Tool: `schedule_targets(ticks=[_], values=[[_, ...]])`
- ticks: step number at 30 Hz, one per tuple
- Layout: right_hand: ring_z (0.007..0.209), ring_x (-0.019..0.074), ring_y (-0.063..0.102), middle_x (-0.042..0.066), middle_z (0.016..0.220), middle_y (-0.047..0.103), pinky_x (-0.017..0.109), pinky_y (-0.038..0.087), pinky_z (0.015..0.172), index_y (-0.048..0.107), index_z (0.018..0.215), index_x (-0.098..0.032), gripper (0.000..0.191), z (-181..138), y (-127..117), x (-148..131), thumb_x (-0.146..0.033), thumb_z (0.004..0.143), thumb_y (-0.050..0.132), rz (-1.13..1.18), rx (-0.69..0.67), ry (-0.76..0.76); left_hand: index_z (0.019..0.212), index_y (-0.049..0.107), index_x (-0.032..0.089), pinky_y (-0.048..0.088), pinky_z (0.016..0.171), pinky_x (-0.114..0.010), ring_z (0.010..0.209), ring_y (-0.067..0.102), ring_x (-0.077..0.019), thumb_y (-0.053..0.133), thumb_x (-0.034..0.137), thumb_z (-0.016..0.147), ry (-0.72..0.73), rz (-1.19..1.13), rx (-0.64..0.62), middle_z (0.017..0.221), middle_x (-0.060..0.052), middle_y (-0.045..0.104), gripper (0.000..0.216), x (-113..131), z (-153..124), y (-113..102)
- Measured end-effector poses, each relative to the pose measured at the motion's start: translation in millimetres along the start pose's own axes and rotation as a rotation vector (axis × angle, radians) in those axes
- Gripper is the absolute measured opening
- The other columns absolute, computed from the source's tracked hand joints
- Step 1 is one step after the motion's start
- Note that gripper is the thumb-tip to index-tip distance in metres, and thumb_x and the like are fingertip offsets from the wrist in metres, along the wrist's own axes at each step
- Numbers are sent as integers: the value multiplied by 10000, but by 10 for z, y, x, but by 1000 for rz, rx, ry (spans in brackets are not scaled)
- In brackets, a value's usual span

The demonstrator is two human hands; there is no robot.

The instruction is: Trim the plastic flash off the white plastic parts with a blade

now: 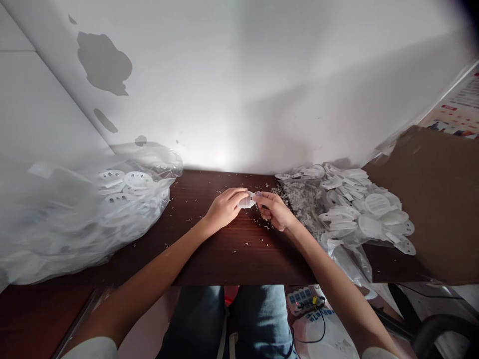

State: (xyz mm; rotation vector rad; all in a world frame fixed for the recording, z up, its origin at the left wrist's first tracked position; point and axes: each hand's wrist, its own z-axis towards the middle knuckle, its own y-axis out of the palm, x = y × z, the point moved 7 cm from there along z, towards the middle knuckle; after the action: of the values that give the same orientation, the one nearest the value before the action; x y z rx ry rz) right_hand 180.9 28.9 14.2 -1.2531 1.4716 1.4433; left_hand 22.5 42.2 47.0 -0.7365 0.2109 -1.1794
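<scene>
Over the middle of the dark wooden table, a white oval plastic piece (247, 200) with small dark slots is between my hands. My left hand (227, 205) closes on its left side, fingers laid across the top. At its right edge, my right hand (274, 208) is closed in a pinch; whether a small part is also between those fingertips is too small to tell. Just right of that hand lies a heap of tiny clear plastic parts (305, 199). Beyond it is a pile of similar white oval pieces (368, 209).
A large clear plastic bag (123, 224) of white oval pieces fills the left side. Tiny white scraps dot the dark table (209, 254). A brown cardboard box (437, 199) stands at the right, and a white wall (224, 89) rises behind. Below the table sits a power strip (301, 300) with cables.
</scene>
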Motion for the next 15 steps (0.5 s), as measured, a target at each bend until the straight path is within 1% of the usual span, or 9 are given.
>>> schedule_targets(ticks=[2,3,6,7,8,10,12,14,15], values=[[484,48,218,-78,635,434,219,139,425,571,767,-212,376,1,14,25,-426,715,875,-6,-21,20,1392,607,235,573,1106,-462,1280,680,-271,667,23,872,26,20,-39,1396,-125,690,565,67,36,-22],[486,50,222,-82,623,419,217,143,425,578,776,-212,370,-1,15,32,-426,710,874,0,-22,19,1458,558,231,562,1116,-474,1310,660,-288,695,75,878,36,34,-74,1447,-141,657,616,117,55,-28],[492,60,228,-97,593,368,216,153,428,610,824,-211,361,-17,14,39,-424,701,875,45,-13,0,1576,438,203,518,1124,-513,1340,620,-346,727,301,909,23,126,-239,1517,-179,592,734,280,89,-25],[493,60,218,-100,590,361,218,151,430,619,837,-211,362,-26,27,46,-420,699,880,52,-22,3,1581,431,191,506,1117,-520,1332,615,-360,714,370,920,11,171,-298,1515,-187,585,741,328,88,-28],[495,59,216,-95,597,372,222,150,433,619,829,-209,362,-38,48,55,-416,697,884,51,-36,10,1577,435,185,503,1102,-514,1310,622,-360,687,404,938,10,212,-348,1497,-189,590,721,375,83,-38],[494,56,220,-71,639,438,231,146,434,617,811,-206,372,-71,112,67,-444,711,884,32,-78,27,1553,462,184,507,1062,-480,1246,649,-338,629,379,975,26,276,-414,1431,-178,620,632,441,77,-106],[497,59,235,-39,707,514,241,154,437,646,837,-201,373,-112,171,47,-504,759,851,-14,-112,25,1510,507,190,514,1014,-452,1162,676,-315,601,326,985,17,327,-415,1359,-166,646,551,419,102,-289],[519,73,306,-10,772,570,244,207,449,699,905,-198,379,-136,161,-42,-547,808,809,-123,-86,-38,1429,581,189,525,951,-452,1060,692,-314,604,334,974,-70,401,-364,1293,-173,664,479,251,159,-632],[544,85,359,2,804,595,246,248,463,720,945,-199,386,-135,115,-119,-554,819,801,-190,-45,-93,1358,627,183,528,917,-459,1013,692,-321,589,332,972,-154,471,-330,1242,-179,679,416,100,185,-864]])
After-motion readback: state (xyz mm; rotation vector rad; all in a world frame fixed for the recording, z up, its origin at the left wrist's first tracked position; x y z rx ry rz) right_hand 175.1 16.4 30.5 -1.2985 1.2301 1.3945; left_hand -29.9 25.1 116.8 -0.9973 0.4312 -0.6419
